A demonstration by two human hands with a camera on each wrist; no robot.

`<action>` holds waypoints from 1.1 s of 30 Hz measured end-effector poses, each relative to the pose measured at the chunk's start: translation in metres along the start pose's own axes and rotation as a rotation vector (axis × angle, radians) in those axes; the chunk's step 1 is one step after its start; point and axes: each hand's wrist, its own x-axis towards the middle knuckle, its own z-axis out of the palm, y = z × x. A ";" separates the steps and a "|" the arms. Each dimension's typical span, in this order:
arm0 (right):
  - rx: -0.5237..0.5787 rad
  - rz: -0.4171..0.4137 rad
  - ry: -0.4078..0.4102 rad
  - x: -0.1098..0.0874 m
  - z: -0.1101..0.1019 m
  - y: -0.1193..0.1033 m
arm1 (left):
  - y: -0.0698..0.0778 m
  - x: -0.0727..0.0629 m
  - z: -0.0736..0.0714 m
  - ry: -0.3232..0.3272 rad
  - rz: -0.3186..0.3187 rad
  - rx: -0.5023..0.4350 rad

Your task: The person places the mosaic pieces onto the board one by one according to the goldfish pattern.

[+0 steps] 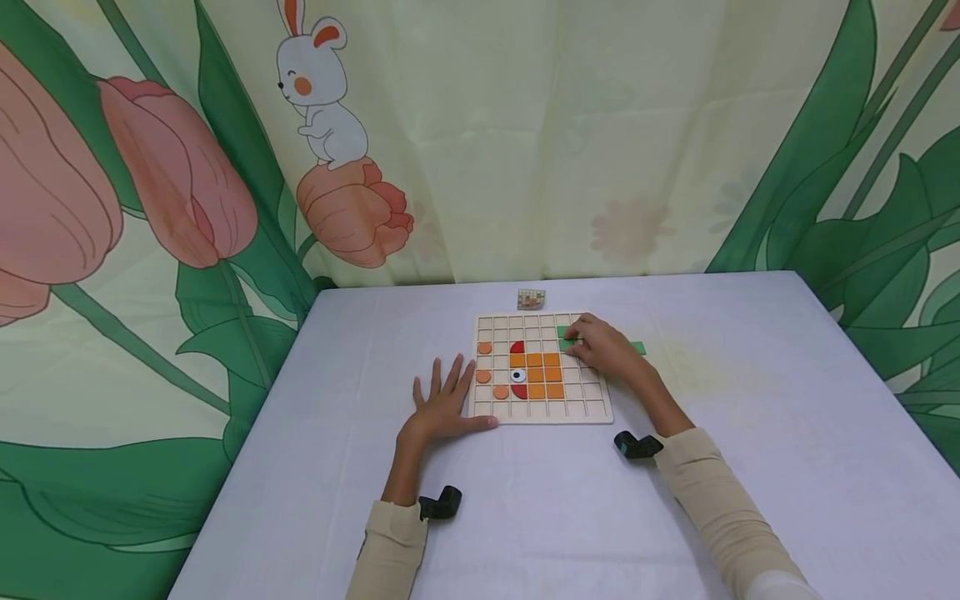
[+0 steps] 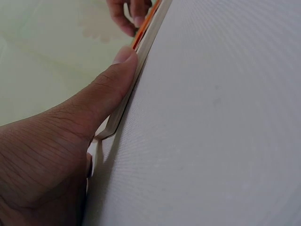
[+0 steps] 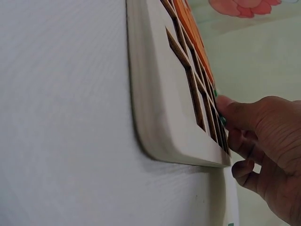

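A pale wooden grid board (image 1: 543,419) lies on the table, with orange square tiles (image 1: 553,375), red rounded pieces (image 1: 518,347), an eye piece (image 1: 518,376) and orange discs (image 1: 484,348) in its cells. My left hand (image 1: 442,411) is spread at the board's left side, its thumb resting on the near left corner. Over the upper right cells, my right hand (image 1: 600,346) pinches a small green tile (image 3: 222,120) between thumb and fingers; the hand covers much of it. Another green piece (image 1: 562,332) shows beside those fingertips.
A green piece (image 1: 638,347) lies on the white table (image 1: 525,508) right of the board, partly behind the right hand. Behind the board is a small patterned card (image 1: 531,299). A printed curtain (image 1: 525,150) hangs along the table's far edge.
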 end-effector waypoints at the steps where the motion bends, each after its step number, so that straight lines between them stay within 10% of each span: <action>1: -0.002 -0.001 -0.001 -0.001 0.000 0.000 | 0.000 0.000 0.000 0.000 0.000 -0.002; 33: 0.011 0.125 0.010 -0.034 -0.036 0.029 | 0.001 -0.002 -0.001 0.000 -0.005 0.004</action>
